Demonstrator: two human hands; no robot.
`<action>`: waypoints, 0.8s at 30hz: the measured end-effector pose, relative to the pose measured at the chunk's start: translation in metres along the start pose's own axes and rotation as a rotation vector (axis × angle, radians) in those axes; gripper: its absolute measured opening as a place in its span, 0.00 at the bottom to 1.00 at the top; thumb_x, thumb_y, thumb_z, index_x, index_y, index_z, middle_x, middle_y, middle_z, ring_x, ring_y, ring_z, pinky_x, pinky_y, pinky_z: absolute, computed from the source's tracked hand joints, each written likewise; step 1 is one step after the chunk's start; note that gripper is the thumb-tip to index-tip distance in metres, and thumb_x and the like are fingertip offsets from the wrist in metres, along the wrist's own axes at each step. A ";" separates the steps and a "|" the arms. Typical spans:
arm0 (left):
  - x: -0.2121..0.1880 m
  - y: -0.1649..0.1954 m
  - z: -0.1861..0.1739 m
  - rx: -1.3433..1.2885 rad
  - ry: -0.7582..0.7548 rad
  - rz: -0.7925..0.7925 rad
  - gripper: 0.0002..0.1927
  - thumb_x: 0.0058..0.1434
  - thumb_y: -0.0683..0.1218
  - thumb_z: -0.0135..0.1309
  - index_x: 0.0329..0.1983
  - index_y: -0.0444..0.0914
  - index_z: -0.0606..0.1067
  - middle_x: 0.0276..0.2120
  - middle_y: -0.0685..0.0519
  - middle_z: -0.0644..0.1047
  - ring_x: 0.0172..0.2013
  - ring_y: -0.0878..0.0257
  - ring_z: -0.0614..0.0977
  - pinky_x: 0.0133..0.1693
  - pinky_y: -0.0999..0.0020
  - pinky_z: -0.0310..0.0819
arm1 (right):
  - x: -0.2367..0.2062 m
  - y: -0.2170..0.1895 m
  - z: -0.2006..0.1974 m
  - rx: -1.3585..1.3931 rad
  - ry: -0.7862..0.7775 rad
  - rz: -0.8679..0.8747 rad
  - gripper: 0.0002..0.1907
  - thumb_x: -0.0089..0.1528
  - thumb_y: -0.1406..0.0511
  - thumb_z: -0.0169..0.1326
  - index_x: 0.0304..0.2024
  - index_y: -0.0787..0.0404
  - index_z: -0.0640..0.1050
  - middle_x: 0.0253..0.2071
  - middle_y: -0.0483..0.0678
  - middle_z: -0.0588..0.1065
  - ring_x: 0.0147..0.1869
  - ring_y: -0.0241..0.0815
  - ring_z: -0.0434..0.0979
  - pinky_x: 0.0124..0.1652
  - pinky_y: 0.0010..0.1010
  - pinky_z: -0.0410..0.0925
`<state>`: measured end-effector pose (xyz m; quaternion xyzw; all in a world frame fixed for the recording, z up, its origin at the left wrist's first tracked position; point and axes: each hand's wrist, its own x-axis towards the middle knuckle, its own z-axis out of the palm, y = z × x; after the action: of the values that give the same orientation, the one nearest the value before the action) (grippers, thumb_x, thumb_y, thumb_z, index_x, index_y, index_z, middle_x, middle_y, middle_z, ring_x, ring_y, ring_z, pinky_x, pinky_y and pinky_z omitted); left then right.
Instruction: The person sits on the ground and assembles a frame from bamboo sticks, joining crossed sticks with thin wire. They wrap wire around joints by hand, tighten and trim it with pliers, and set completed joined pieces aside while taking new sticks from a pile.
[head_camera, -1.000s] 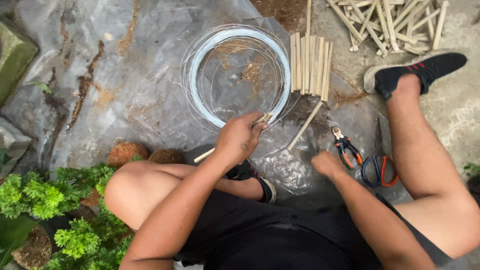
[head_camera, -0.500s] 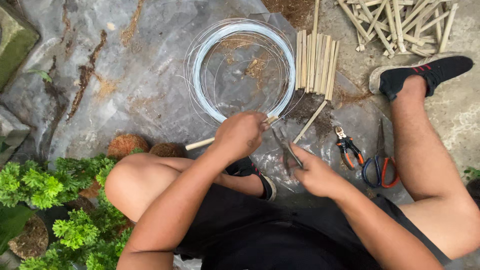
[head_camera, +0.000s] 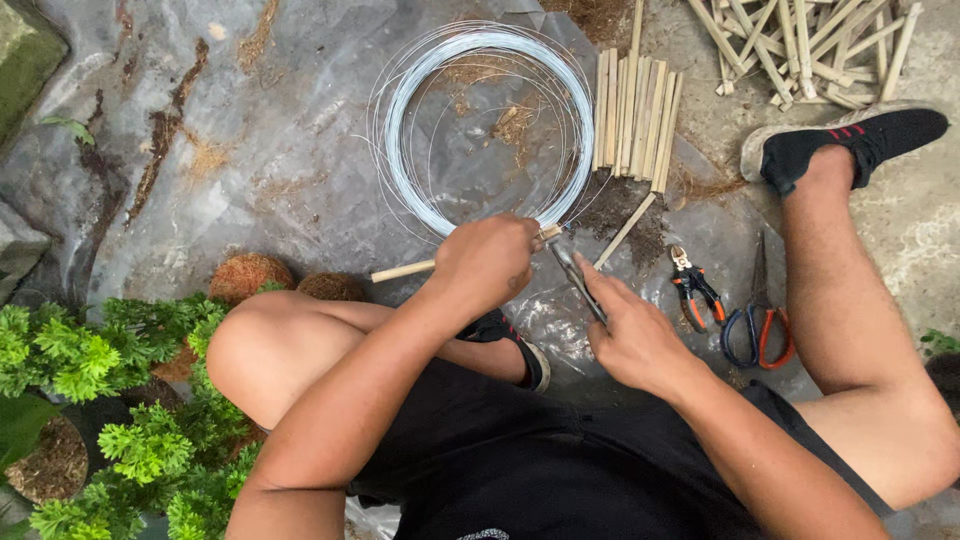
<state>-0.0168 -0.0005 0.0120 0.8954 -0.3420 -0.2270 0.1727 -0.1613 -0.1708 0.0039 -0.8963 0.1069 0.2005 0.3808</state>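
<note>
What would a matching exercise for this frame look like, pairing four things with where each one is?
Things:
1. bamboo stick
2. pliers
3. wire coil
4. scissors

Places:
a. flat on the plastic sheet, above both hands
b. in the left hand
c. on the ground by the right leg
d. in the right hand

Pairs: 1-b, 2-d, 3-a, 4-c

Soft, even daylight fell from above; my shadows were faint. The crinkled grey plastic sheet (head_camera: 250, 160) gave dull glare. Everything stayed sharp, with slight wide-angle stretching at the edges.
</note>
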 end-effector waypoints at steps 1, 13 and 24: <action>0.000 0.000 0.000 0.010 0.004 0.008 0.09 0.57 0.43 0.54 0.40 0.38 0.79 0.39 0.43 0.81 0.39 0.43 0.83 0.38 0.47 0.75 | 0.000 -0.003 -0.002 -0.015 -0.006 0.010 0.45 0.53 0.70 0.49 0.74 0.49 0.56 0.64 0.58 0.68 0.59 0.66 0.72 0.56 0.50 0.67; 0.002 -0.001 -0.005 0.031 -0.007 0.014 0.10 0.54 0.42 0.55 0.40 0.39 0.79 0.40 0.45 0.81 0.40 0.43 0.82 0.39 0.47 0.75 | 0.013 0.030 0.014 0.357 -0.109 0.049 0.33 0.58 0.69 0.51 0.68 0.53 0.66 0.39 0.53 0.76 0.38 0.50 0.76 0.38 0.38 0.68; 0.010 -0.016 0.014 0.033 0.023 0.078 0.09 0.58 0.46 0.57 0.38 0.36 0.77 0.39 0.45 0.78 0.39 0.43 0.81 0.39 0.46 0.74 | 0.033 0.063 0.033 0.507 -0.094 -0.011 0.13 0.60 0.69 0.54 0.47 0.61 0.79 0.27 0.42 0.72 0.29 0.32 0.67 0.27 0.29 0.63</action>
<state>-0.0095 0.0017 -0.0099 0.8867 -0.3782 -0.2041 0.1706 -0.1625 -0.1910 -0.0716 -0.7624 0.1311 0.2066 0.5990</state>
